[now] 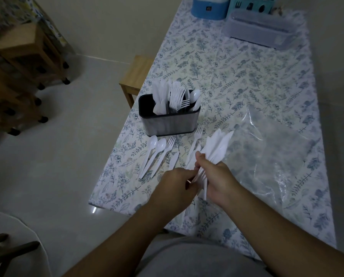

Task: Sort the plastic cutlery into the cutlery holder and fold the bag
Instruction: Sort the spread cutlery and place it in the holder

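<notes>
Dim room, floral desk (pixel 237 62). Right hand (pixel 217 176) grips knives (pixel 217 146); left hand (pixel 177 182) pinches handles (squaring them). Holder (pixel 168 121) just ahead, bag (pixel 287 156) right. Advice: align tips, drop into knife compartment.

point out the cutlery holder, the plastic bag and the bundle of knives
cutlery holder (pixel 168 121), head view, front wall
plastic bag (pixel 277 148), head view, flat middle
bundle of knives (pixel 217 145), head view, blades

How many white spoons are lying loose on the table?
2. Both spoons lie side by side left of the hands, in front of the cutlery holder: one farther left, the other beside a fork. The held bundle may hide more.
</notes>
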